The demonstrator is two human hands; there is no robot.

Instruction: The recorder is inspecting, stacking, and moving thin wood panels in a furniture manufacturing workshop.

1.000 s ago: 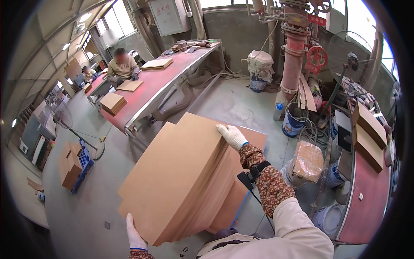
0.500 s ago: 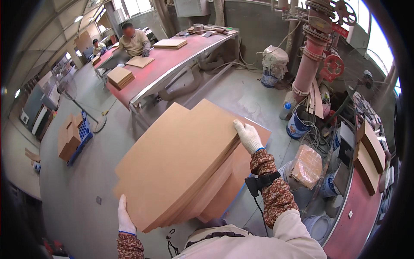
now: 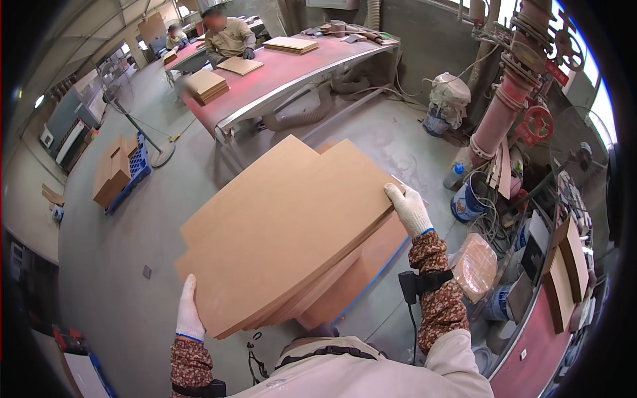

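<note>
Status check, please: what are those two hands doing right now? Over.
Left hand at the top board's near-left edge, right hand at its right corner. More brown boards underneath. Red-topped table ahead, beyond them.

Red lettered sign (image 3: 557,73) beside pink pipe (image 3: 507,94)
</note>
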